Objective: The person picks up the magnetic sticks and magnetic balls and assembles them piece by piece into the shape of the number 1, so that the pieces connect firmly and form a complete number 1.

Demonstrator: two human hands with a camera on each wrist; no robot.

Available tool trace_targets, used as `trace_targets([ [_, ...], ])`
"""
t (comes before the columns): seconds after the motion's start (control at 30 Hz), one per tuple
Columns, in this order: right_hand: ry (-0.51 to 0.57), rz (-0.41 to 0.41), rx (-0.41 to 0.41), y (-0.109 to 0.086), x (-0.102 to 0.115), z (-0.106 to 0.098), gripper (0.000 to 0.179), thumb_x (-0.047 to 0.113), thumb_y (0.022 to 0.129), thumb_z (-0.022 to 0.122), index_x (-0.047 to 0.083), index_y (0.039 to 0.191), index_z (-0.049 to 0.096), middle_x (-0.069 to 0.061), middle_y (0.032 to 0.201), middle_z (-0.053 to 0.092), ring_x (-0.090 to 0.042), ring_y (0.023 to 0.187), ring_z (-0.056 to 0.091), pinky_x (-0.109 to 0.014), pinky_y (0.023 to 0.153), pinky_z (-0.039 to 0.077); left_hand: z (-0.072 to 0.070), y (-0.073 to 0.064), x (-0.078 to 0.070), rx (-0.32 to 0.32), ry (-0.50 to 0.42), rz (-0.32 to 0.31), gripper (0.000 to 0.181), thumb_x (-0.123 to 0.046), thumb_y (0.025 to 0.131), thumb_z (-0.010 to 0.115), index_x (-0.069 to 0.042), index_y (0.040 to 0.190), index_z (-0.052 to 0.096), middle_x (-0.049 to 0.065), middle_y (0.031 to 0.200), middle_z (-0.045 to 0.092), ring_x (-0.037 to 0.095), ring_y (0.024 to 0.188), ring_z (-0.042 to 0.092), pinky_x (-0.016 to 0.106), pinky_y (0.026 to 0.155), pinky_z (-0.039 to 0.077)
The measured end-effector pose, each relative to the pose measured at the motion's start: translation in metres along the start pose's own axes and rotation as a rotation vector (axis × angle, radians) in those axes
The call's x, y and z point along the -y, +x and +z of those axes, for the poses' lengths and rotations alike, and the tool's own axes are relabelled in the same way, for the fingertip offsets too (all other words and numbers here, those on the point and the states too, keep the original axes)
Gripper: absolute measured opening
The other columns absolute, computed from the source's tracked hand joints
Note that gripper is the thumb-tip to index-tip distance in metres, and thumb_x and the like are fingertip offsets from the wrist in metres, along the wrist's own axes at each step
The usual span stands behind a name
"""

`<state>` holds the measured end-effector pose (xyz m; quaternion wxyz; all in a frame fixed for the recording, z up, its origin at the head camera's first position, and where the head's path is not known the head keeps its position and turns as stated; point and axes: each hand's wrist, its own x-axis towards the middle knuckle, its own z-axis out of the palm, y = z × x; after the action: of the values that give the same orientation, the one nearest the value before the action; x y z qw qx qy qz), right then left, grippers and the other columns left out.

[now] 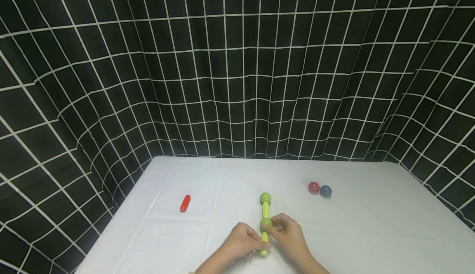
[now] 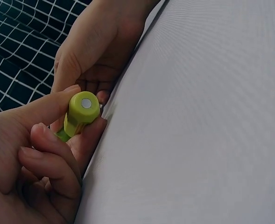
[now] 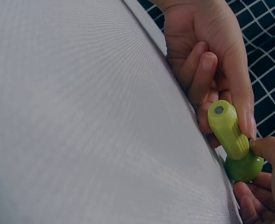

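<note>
Head view: at lower left, a red stick (image 1: 185, 203) lies loose; at lower centre, the left grip (image 1: 241, 241) pinches the near stick (image 1: 264, 237) of a green chain (image 1: 265, 210), seemingly nearly joined, the right grip (image 1: 290, 236) its nearer ball (image 1: 265, 223); right of centre, a red ball (image 1: 313, 188) and blue ball (image 1: 326, 191) look unattached.

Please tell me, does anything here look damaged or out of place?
Nothing stands out. The green chain, held by the left hand and right hand, runs nearly straight; the red rod, red ball and blue ball show no visible damage.

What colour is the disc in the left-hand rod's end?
The disc is silvery grey, clearest in the left wrist view.
</note>
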<state>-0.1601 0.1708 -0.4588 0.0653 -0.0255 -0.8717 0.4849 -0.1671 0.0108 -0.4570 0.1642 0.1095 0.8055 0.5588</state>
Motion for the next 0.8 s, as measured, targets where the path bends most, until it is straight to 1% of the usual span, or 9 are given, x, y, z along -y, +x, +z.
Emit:
trace_targets([
  [0.2,0.001,-0.004,0.000,0.0000,-0.0003,0.0009,0.037,0.034,0.076,0.075,0.006,0.095,0.063,-0.001,0.085,0.067,-0.005,0.059,0.052,-0.018,0.051,0.045,0.0019,0.0005,0.0010,-0.031,0.015,0.015,0.026,-0.032,0.067,0.080,-0.011,0.062,0.066,-0.009,0.041,0.047,0.001,0.034,0.034,0.013,0.036,0.031],
  [0.43,0.000,0.021,0.003,0.0002,-0.0003,0.0018,0.037,0.036,0.076,0.074,0.006,0.095,0.063,0.000,0.081,0.065,-0.006,0.060,0.053,-0.018,0.052,0.045,0.0052,0.0019,0.0022,-0.027,0.008,0.051,0.025,-0.031,0.069,0.080,-0.010,0.064,0.067,-0.008,0.043,0.051,0.001,0.034,0.036,0.014,0.037,0.032],
  [0.57,0.017,0.017,0.001,-0.0005,0.0007,0.0016,0.037,0.035,0.076,0.075,0.006,0.095,0.063,0.000,0.082,0.066,-0.006,0.061,0.054,-0.018,0.052,0.045,0.0074,0.0023,0.0021,-0.031,0.013,0.073,0.028,-0.033,0.069,0.080,-0.009,0.063,0.064,-0.010,0.042,0.049,0.001,0.034,0.037,0.014,0.037,0.033],
  [0.8,0.016,0.008,0.001,-0.0018,0.0015,0.0016,0.036,0.033,0.076,0.075,0.006,0.096,0.063,0.001,0.077,0.064,-0.006,0.061,0.054,-0.018,0.052,0.045,0.0099,0.0030,0.0010,-0.032,0.019,0.087,0.033,-0.035,0.070,0.079,-0.009,0.060,0.061,-0.010,0.042,0.047,0.000,0.034,0.037,0.013,0.037,0.034],
])
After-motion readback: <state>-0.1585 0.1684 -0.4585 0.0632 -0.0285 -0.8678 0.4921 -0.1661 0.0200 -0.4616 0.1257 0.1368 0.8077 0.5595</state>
